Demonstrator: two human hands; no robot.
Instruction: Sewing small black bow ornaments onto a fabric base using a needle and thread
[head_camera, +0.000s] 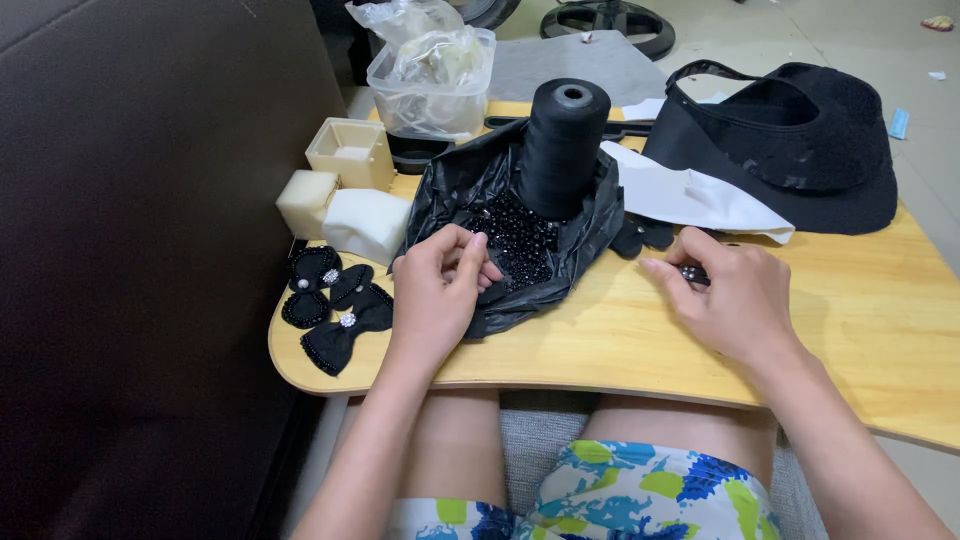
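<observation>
Black beads (520, 235): a heap is seen lying in the hollow of a crumpled black plastic bag (590, 215), at the middle of the desk, just in front of the thread cone.
Left hand (435, 290): it is rested on the near edge of the bag; the fingers (470, 255) are drawn narrow, thumb against fingertips, at the edge of the bead heap. Whether a bead is pinched cannot be told.
Right hand (735, 295): it is laid on the desk to the right of the bag; a small dark piece (694, 273) is held between thumb and curled fingers, only partly seen.
Thread cone (562, 150): a tall black spool is stood upright inside the bag, behind the beads.
Bows (335, 305): several black beaded fabric bows with bright centres are laid at the left corner of the desk, just beside the left hand.
Foam blocks (365, 222): two white blocks are set behind the bows, near a cream square box (350, 152).
Plastic tub (430, 85): a clear tub with crumpled film is placed at the back.
Black hat (800, 140): it is laid at the far right, on a white cloth (690, 195).
Desk (870, 300): a light wooden top is stretched over the person's lap.
</observation>
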